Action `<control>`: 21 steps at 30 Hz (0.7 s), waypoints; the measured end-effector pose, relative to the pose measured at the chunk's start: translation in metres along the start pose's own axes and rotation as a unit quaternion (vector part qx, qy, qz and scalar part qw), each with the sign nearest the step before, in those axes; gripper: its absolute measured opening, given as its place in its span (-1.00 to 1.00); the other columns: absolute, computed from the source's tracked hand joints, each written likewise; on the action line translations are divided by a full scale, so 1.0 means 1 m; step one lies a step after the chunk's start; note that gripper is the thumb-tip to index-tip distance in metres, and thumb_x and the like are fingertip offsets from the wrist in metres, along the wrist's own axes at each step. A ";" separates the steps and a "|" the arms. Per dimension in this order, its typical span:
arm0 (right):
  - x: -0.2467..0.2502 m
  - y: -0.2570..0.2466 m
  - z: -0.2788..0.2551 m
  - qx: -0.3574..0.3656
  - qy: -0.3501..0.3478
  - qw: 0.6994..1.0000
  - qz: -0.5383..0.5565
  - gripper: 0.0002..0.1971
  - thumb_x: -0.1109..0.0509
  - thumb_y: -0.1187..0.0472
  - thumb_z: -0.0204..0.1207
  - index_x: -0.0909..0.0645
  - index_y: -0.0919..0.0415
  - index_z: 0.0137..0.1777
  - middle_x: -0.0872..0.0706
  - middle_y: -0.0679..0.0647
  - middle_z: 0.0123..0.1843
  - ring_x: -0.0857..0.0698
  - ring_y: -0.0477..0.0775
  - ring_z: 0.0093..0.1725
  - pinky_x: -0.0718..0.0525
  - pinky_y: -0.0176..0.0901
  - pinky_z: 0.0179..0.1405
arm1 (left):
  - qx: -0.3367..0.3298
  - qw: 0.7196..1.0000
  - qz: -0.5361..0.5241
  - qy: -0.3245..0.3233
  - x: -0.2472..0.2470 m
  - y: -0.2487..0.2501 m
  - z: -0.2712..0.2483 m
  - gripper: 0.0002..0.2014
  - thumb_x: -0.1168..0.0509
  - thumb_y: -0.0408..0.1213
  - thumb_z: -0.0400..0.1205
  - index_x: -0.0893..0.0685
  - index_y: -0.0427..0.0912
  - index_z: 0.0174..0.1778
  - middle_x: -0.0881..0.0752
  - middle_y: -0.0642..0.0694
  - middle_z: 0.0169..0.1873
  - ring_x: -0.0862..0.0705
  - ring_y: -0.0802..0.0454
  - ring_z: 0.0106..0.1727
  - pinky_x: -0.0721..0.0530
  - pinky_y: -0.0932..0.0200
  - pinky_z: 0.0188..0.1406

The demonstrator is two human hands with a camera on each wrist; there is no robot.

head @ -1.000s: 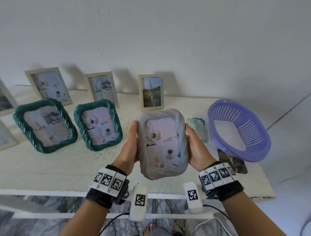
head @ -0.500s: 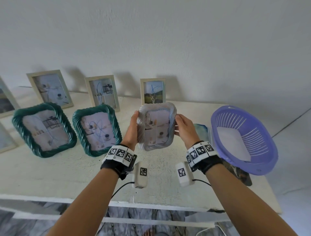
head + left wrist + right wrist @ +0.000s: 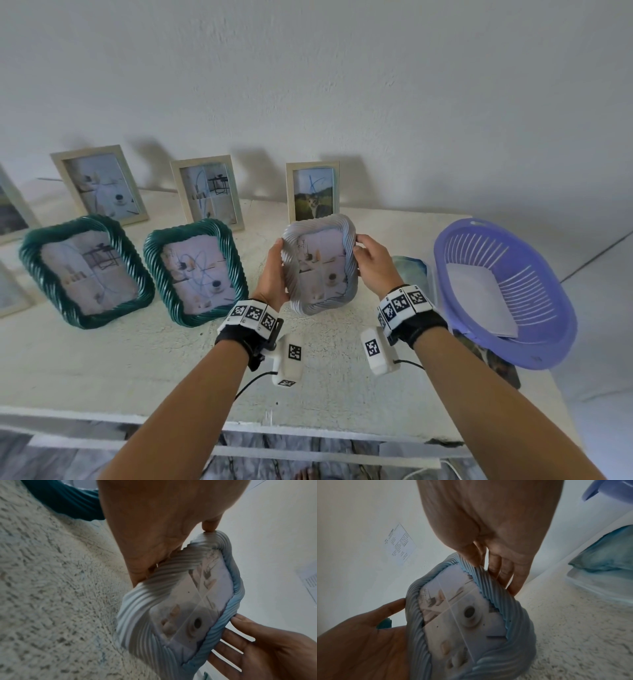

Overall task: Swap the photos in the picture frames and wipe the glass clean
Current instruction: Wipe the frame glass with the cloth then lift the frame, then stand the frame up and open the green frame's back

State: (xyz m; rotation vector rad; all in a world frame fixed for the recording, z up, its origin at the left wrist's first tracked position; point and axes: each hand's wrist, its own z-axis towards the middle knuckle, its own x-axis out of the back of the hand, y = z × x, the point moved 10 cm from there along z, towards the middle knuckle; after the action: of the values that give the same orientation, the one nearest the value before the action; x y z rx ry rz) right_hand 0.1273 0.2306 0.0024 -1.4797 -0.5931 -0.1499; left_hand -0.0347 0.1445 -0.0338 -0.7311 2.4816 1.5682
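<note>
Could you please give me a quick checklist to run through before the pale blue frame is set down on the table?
1. Both hands hold the pale blue frame: left hand and right hand grip opposite edges. Ok.
2. Photo seated behind the glass: shows in both wrist views. Ok.
3. Glass free of scribbles, unlike the green frame beside it: no pen marks, only small dark specks. Ok.
4. Bare table below the frame. Ok.
5. Gap to the purple basket. Ok.
6. Back stand folded out: back hidden. Cannot tell.
</note>
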 end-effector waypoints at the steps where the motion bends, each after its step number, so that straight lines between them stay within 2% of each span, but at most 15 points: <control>1: -0.001 0.000 0.000 0.005 -0.002 1.000 -0.007 -0.74 -0.11 0.20 0.74 -0.57 0.12 0.30 -0.75 0.13 0.15 -0.74 0.15 0.11 -0.70 0.33 0.14 | 0.006 1.000 0.001 0.002 0.001 -0.002 0.000 -0.50 0.02 0.28 0.70 -0.70 0.05 0.11 -0.67 -0.23 0.36 -0.59 -0.24 0.41 -0.46 -0.41 0.45; 3: -0.001 0.001 -0.001 0.009 -0.001 1.000 -0.017 -0.72 -0.10 0.19 0.75 -0.56 0.15 0.32 -0.74 0.14 0.17 -0.73 0.16 0.12 -0.70 0.32 0.14 | 0.010 1.000 0.006 0.007 0.004 -0.004 0.000 -0.50 0.02 0.30 0.69 -0.69 0.05 0.12 -0.62 -0.23 0.42 -0.54 -0.25 0.46 -0.39 -0.44 0.50; 8: 0.000 0.004 -0.002 0.009 -0.002 1.000 -0.019 -0.72 -0.09 0.18 0.76 -0.55 0.16 0.34 -0.73 0.17 0.19 -0.72 0.18 0.15 -0.70 0.32 0.16 | 0.010 0.999 0.031 0.009 0.006 -0.004 0.001 -0.38 0.09 0.30 0.72 -0.61 -0.08 0.34 -0.63 -0.23 0.41 -0.55 -0.21 0.45 -0.41 -0.37 0.52; 11: -0.001 0.007 -0.002 0.014 0.002 1.000 -0.020 -0.73 -0.10 0.18 0.75 -0.55 0.17 0.31 -0.73 0.18 0.18 -0.72 0.19 0.14 -0.70 0.33 0.15 | 0.005 0.999 0.043 0.006 0.005 -0.003 -0.002 -0.40 0.13 0.30 0.73 -0.67 -0.03 0.18 -0.73 -0.13 0.20 -0.61 -0.14 0.34 -0.46 -0.27 0.49; 12: -0.001 0.007 -0.002 0.014 0.002 1.000 -0.023 -0.73 -0.10 0.18 0.75 -0.55 0.17 0.31 -0.73 0.18 0.18 -0.72 0.20 0.14 -0.69 0.33 0.15 | 0.001 0.999 0.046 0.007 0.006 -0.003 -0.003 -0.39 0.12 0.31 0.72 -0.67 -0.03 0.20 -0.73 -0.11 0.16 -0.61 -0.13 0.33 -0.47 -0.26 0.48; 15: 0.000 0.008 -0.003 0.001 -0.003 1.000 -0.019 -0.72 -0.10 0.19 0.75 -0.54 0.17 0.35 -0.73 0.19 0.20 -0.72 0.20 0.16 -0.68 0.31 0.19 | 0.000 0.997 0.070 0.013 0.012 -0.004 -0.003 -0.27 0.09 0.37 0.68 -0.56 -0.11 0.48 -0.67 -0.18 0.35 -0.59 -0.18 0.41 -0.46 -0.32 0.50; 18: 0.009 0.000 -0.010 -0.002 0.010 1.000 -0.021 -0.66 -0.10 0.19 0.76 -0.48 0.16 0.47 -0.71 0.18 0.27 -0.69 0.15 0.25 -0.63 0.13 0.31 | -0.024 0.996 0.090 0.007 0.020 -0.004 -0.005 -0.30 0.12 0.34 0.71 -0.42 -0.07 0.58 -0.60 -0.19 0.41 -0.59 -0.18 0.39 -0.52 -0.26 0.45; 20: 0.020 -0.011 -0.019 0.014 0.042 0.999 -0.024 -0.63 -0.11 0.20 0.75 -0.42 0.16 0.53 -0.65 0.18 0.34 -0.63 0.12 0.32 -0.53 -0.06 0.33 | -0.053 0.991 0.119 0.014 0.027 -0.003 -0.014 -0.40 0.12 0.25 0.75 -0.42 -0.05 0.54 -0.62 -0.14 0.32 -0.62 -0.11 0.31 -0.59 -0.12 0.28; 21: 0.025 -0.018 -0.025 0.030 0.067 0.997 -0.026 -0.62 -0.12 0.22 0.75 -0.41 0.17 0.54 -0.62 0.19 0.37 -0.60 0.11 0.34 -0.51 -0.08 0.34 | -0.069 0.987 0.141 0.021 0.031 -0.003 -0.021 -0.43 0.10 0.22 0.76 -0.44 -0.07 0.53 -0.62 -0.10 0.30 -0.62 -0.07 0.29 -0.60 -0.05 0.21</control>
State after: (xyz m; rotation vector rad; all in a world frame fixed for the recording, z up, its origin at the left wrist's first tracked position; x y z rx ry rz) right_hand 0.1473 0.2112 0.0309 -1.3840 -0.5236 -0.2684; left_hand -0.0577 0.1148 -0.0375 -0.4460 2.6223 1.8511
